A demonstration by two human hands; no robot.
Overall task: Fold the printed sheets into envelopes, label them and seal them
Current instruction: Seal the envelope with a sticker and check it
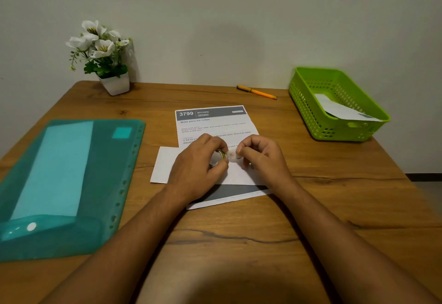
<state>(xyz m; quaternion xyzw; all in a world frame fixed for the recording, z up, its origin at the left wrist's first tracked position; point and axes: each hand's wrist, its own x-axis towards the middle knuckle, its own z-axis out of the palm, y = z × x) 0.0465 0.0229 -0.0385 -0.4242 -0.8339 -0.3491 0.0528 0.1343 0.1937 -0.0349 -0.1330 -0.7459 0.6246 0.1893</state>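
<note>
Two hands meet over the sheet, mid-table. Left hand grips a small tape roll; right hand pinches the strip between fingertips. Sheet's partly folded, its printed top flap lying open. Folder left, pen behind, basket right with an envelope inside.

Dim, warm, even light. A soft round shadow is cast on the wall beyond the grip; another pools nearest the camera. Edges are bowed; fine print is blurred.
</note>
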